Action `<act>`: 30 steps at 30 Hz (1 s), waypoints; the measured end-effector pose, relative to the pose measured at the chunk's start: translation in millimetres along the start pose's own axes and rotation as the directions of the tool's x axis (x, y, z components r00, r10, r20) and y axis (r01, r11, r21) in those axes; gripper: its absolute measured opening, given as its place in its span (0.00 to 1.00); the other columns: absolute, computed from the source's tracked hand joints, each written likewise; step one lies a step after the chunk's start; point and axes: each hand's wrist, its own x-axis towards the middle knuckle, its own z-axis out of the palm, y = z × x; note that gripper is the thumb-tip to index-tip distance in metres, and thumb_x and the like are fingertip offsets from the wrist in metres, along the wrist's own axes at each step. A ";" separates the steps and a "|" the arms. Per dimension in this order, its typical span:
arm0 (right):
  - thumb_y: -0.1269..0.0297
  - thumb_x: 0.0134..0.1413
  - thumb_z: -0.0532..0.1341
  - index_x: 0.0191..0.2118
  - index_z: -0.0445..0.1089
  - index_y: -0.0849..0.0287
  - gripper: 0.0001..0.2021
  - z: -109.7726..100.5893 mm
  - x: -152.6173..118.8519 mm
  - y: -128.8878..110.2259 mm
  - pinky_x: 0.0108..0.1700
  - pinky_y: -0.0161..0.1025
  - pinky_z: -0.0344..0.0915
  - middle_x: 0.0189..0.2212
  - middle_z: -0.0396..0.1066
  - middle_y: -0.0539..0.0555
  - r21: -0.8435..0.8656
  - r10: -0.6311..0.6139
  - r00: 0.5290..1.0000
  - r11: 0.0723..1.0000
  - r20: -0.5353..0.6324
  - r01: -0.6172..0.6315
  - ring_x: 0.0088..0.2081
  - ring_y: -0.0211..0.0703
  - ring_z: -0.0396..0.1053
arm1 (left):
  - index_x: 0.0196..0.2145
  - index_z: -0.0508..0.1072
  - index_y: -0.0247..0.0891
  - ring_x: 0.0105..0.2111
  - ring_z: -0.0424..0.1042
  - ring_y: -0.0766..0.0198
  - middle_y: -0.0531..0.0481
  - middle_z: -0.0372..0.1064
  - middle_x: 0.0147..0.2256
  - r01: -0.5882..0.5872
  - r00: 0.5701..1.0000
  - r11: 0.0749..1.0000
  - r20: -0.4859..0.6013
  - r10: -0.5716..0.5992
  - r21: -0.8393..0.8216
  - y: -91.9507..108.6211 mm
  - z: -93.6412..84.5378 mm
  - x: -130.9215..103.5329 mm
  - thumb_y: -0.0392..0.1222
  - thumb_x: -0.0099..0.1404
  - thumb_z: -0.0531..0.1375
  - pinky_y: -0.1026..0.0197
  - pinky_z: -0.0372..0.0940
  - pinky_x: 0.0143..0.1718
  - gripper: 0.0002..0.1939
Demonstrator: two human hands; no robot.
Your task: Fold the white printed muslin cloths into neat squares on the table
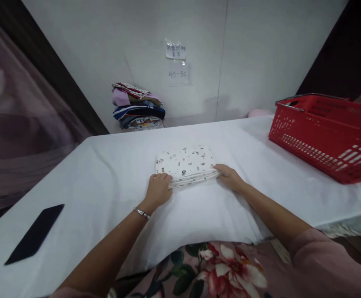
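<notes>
A folded white cloth with small printed figures (186, 163) lies in front of me, its layered near edge slightly raised off the white-covered surface. My left hand (160, 188) grips its near left corner, thumb underneath and fingers on top. The near right corner is pinched in my right hand (229, 177). A bracelet circles my left wrist.
On the right stands a red plastic basket (326, 132) with metal handles. A dark flat piece (35, 234) lies at the left on the white-covered table (84, 174). Folded clothes (139, 108) are stacked beyond the far edge, by the wall with paper signs (179, 74).
</notes>
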 end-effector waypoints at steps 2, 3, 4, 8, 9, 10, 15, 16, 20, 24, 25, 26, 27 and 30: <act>0.71 0.43 0.60 0.52 0.68 0.54 0.25 -3.7 0.3 -4.8 0.54 0.48 0.64 0.54 0.65 0.55 0.244 0.204 0.976 0.953 -0.078 -0.179 0.53 0.49 0.65 | 0.42 0.68 0.45 0.45 0.65 0.53 0.48 0.69 0.43 -0.029 1.000 0.997 -0.013 0.028 -0.078 17.8 -9.6 12.2 0.42 0.57 0.59 0.50 0.55 0.49 0.13; 0.71 0.42 0.61 0.52 0.67 0.55 0.26 -5.9 1.0 -7.5 0.51 0.46 0.67 0.54 0.65 0.56 0.364 0.319 0.941 0.894 -0.113 -0.259 0.52 0.48 0.66 | 0.43 0.68 0.45 0.45 0.65 0.54 0.49 0.69 0.44 -0.054 0.999 0.991 -0.016 0.052 -0.120 30.1 -12.7 20.1 0.45 0.59 0.58 0.51 0.56 0.49 0.13; 0.72 0.42 0.61 0.51 0.66 0.56 0.26 -8.2 1.6 -10.4 0.48 0.44 0.70 0.53 0.66 0.57 0.464 0.427 0.894 0.824 -0.135 -0.324 0.50 0.47 0.67 | 0.44 0.68 0.45 0.45 0.65 0.55 0.49 0.68 0.45 -0.082 0.997 0.984 -0.023 0.079 -0.157 44.2 -13.9 29.1 0.47 0.61 0.58 0.52 0.57 0.48 0.13; 0.74 0.49 0.61 0.50 0.63 0.61 0.20 -16.9 3.1 -23.7 0.33 0.38 0.74 0.39 0.73 0.59 0.570 0.674 0.738 0.619 -0.032 -0.541 0.33 0.40 0.73 | 0.48 0.66 0.41 0.48 0.62 0.56 0.47 0.65 0.47 -0.159 0.987 0.968 -0.023 0.157 -0.194 103.2 -1.9 67.9 0.51 0.61 0.59 0.54 0.56 0.48 0.20; 0.74 0.51 0.60 0.50 0.62 0.62 0.18 -18.5 3.3 -27.1 0.31 0.36 0.73 0.35 0.73 0.58 0.545 0.697 0.717 0.595 0.016 -0.591 0.29 0.38 0.72 | 0.48 0.66 0.40 0.48 0.62 0.55 0.46 0.65 0.48 -0.162 0.987 0.968 -0.008 0.163 -0.191 115.0 3.5 76.5 0.52 0.61 0.59 0.53 0.56 0.49 0.21; 0.74 0.53 0.59 0.48 0.62 0.63 0.16 -19.8 3.7 -30.3 0.28 0.35 0.72 0.31 0.73 0.57 0.517 0.712 0.700 0.578 0.061 -0.632 0.26 0.37 0.72 | 0.48 0.66 0.40 0.48 0.62 0.55 0.46 0.65 0.48 -0.156 0.987 0.969 0.012 0.161 -0.190 124.5 8.9 84.1 0.52 0.61 0.59 0.53 0.56 0.48 0.20; 0.69 0.57 0.58 0.35 0.67 0.67 0.05 -20.9 9.3 -37.5 0.22 0.34 0.70 0.23 0.72 0.57 0.451 0.723 0.655 0.520 0.220 -0.725 0.21 0.39 0.71 | 0.42 0.70 0.39 0.46 0.63 0.56 0.45 0.66 0.43 -0.031 0.994 0.980 0.097 0.051 -0.196 139.0 26.0 104.4 0.52 0.63 0.56 0.56 0.57 0.46 0.16; 0.69 0.58 0.58 0.34 0.67 0.67 0.05 -20.5 11.2 -37.1 0.22 0.34 0.70 0.23 0.72 0.57 0.450 0.723 0.647 0.506 0.244 -0.736 0.21 0.40 0.71 | 0.40 0.71 0.39 0.45 0.63 0.56 0.46 0.67 0.42 -0.017 0.993 0.979 0.109 0.040 -0.201 137.6 27.0 105.8 0.52 0.64 0.56 0.57 0.58 0.45 0.15; 0.67 0.60 0.55 0.32 0.68 0.68 0.10 -18.2 18.4 -33.3 0.23 0.35 0.71 0.24 0.72 0.59 0.460 0.715 0.610 0.439 0.341 -0.772 0.22 0.42 0.73 | 0.38 0.74 0.40 0.43 0.65 0.59 0.47 0.69 0.41 0.007 0.990 0.967 0.136 0.029 -0.255 131.9 26.7 108.2 0.50 0.66 0.53 0.60 0.58 0.43 0.14; 0.67 0.60 0.55 0.33 0.69 0.69 0.10 -16.5 21.2 -30.3 0.23 0.34 0.71 0.25 0.73 0.60 0.486 0.689 0.602 0.395 0.404 -0.779 0.24 0.42 0.73 | 0.42 0.74 0.42 0.44 0.66 0.60 0.48 0.70 0.42 0.087 0.986 0.942 0.163 -0.035 -0.325 133.1 25.4 109.1 0.52 0.64 0.54 0.61 0.59 0.44 0.16; 0.68 0.60 0.55 0.33 0.69 0.69 0.09 -16.3 21.0 -29.8 0.24 0.33 0.71 0.25 0.73 0.60 0.494 0.683 0.602 0.387 0.413 -0.778 0.24 0.42 0.73 | 0.43 0.74 0.42 0.44 0.66 0.60 0.48 0.70 0.43 0.097 0.985 0.939 0.164 -0.044 -0.329 134.2 25.0 109.1 0.52 0.64 0.54 0.61 0.59 0.44 0.17; 0.69 0.60 0.55 0.34 0.69 0.69 0.09 -16.1 20.6 -29.2 0.24 0.32 0.71 0.25 0.73 0.60 0.503 0.676 0.604 0.380 0.421 -0.776 0.24 0.41 0.73 | 0.43 0.74 0.42 0.44 0.66 0.59 0.48 0.70 0.44 0.099 0.986 0.939 0.163 -0.047 -0.329 135.3 24.5 108.9 0.52 0.63 0.55 0.61 0.59 0.44 0.16; 0.70 0.60 0.54 0.34 0.69 0.69 0.09 -16.0 20.0 -28.7 0.24 0.31 0.70 0.25 0.73 0.60 0.511 0.670 0.607 0.375 0.428 -0.773 0.24 0.40 0.73 | 0.44 0.74 0.43 0.45 0.66 0.59 0.48 0.70 0.44 0.093 0.986 0.941 0.158 -0.043 -0.325 136.4 24.0 108.7 0.51 0.62 0.56 0.60 0.59 0.44 0.16; 0.72 0.61 0.52 0.35 0.69 0.69 0.09 -16.1 17.4 -27.4 0.23 0.29 0.69 0.26 0.73 0.59 0.540 0.646 0.625 0.367 0.438 -0.757 0.24 0.37 0.72 | 0.44 0.74 0.44 0.45 0.66 0.58 0.49 0.70 0.44 0.060 0.989 0.950 0.148 -0.014 -0.306 137.8 22.5 108.5 0.50 0.61 0.57 0.60 0.59 0.43 0.15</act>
